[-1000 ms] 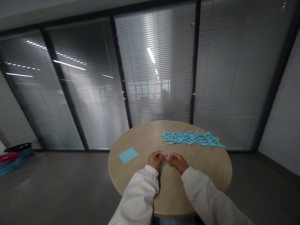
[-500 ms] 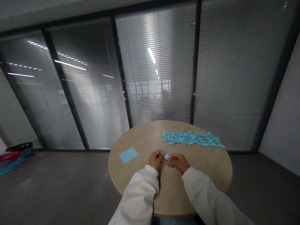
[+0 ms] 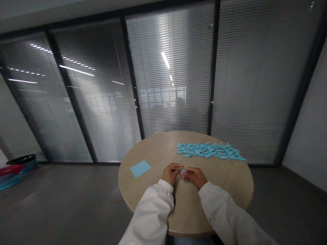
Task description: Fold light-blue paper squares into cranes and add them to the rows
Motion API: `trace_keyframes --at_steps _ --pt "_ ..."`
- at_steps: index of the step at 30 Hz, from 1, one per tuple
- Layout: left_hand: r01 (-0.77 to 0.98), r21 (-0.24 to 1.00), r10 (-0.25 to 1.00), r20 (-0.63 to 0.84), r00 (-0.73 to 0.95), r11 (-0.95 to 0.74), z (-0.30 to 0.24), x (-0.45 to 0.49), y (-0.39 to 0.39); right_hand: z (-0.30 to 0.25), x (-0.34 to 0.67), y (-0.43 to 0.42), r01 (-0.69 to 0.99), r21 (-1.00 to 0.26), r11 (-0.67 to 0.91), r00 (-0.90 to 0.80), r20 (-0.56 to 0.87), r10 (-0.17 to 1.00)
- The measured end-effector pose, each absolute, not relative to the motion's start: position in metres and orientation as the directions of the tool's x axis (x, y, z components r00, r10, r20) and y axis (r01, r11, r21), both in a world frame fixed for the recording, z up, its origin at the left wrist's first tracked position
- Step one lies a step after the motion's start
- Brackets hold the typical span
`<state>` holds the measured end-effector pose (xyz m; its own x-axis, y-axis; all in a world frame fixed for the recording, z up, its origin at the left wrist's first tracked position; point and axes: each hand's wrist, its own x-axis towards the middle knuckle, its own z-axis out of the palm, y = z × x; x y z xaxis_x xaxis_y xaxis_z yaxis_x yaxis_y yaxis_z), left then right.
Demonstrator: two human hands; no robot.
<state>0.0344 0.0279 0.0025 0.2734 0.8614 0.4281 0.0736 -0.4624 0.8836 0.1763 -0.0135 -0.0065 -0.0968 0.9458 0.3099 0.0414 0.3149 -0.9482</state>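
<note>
Between my hands is a small folded piece of light blue paper [image 3: 183, 171], mostly covered by fingers. My left hand [image 3: 171, 173] pinches its left side, thumb and fingers close together. From the right, my right hand [image 3: 195, 176] grips the other side with its fingertips. Both hands are just above the middle of the round wooden table [image 3: 189, 217]. Farther back and to the right lie several folded blue paper cranes [image 3: 209, 150] in crowded rows. To the left of my hands rests a flat blue paper sheet [image 3: 140, 168].
Glass partitions with blinds [image 3: 176, 112] stand right behind the table. On the floor at the far left are a red and blue basket [image 3: 11, 177] and a dark-rimmed bin [image 3: 24, 160]. A white wall [image 3: 306, 136] rises at the right.
My left fingers have shifted right, closer to my right fingertips. Less of the folded paper shows between them. The cranes and the flat sheet stay where they were.
</note>
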Motion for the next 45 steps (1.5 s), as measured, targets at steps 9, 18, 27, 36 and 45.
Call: trace_keyframes --at_steps 9,18,27,36,45 --pt "0.061 0.894 0.82 0.377 0.43 -0.443 0.005 0.039 0.021 -0.006 0.179 -0.012 0.007 -0.936 0.352 -0.064 0.351 0.934" --pt "-0.026 0.934 0.85 0.335 0.407 -0.356 0.002 0.037 0.027 -0.016 0.175 -0.006 0.065 -0.959 0.276 -0.102 0.269 0.958" --pt "-0.064 0.948 0.862 0.31 0.401 -0.311 0.012 0.037 0.018 -0.016 0.176 -0.009 0.148 -0.959 0.24 -0.088 0.229 0.969" --pt "-0.098 0.945 0.855 0.324 0.405 -0.312 0.012 0.035 0.021 -0.017 0.173 -0.009 0.121 -0.964 0.238 -0.031 0.236 0.971" --pt "-0.041 0.96 0.879 0.27 0.394 -0.276 0.01 0.035 0.023 -0.013 0.174 -0.01 0.103 -0.963 0.249 -0.098 0.239 0.966"
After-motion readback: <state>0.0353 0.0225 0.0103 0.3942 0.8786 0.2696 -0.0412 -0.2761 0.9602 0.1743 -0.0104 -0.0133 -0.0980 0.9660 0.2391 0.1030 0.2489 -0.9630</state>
